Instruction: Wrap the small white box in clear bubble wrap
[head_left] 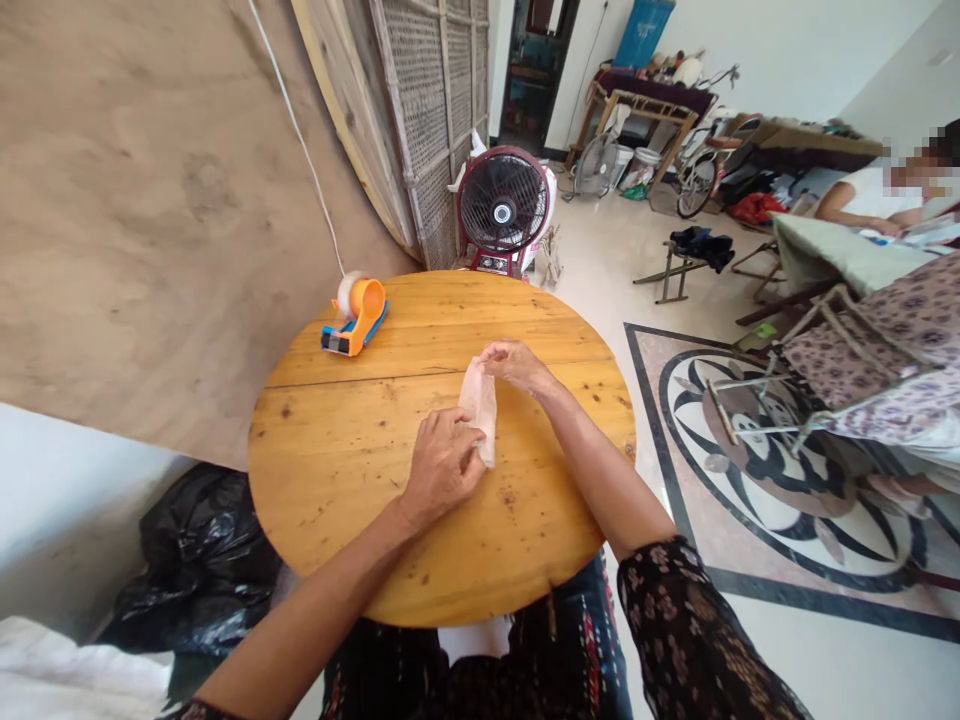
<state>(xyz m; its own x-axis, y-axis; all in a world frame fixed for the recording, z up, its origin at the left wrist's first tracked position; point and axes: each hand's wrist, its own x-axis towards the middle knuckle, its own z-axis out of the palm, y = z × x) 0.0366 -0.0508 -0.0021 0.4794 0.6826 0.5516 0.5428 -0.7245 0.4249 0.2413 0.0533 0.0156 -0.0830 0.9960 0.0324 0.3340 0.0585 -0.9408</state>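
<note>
A thin, pale pinkish strip [484,405], like folded tissue or thin cloth, lies lengthwise over the round wooden table [337,440]. My right hand [519,366] pinches its far end between thumb and fingers. Lower down, my left hand [448,455] has its fingers curled at the strip's left edge, with the thumb and forefinger closed on it near the lower end. What exactly the strip is made of cannot be made out. Toward the table's far left edge stands an orange and blue tape dispenser [360,315] with a roll of clear tape, apart from both hands.
Just past the far table edge stands a dark red fan [502,213]. A large wooden board [165,200] leans along the left, above a black plastic bag [202,550]. On the right are a patterned cloth-covered chair [862,370] and a seated person [862,200] at another table.
</note>
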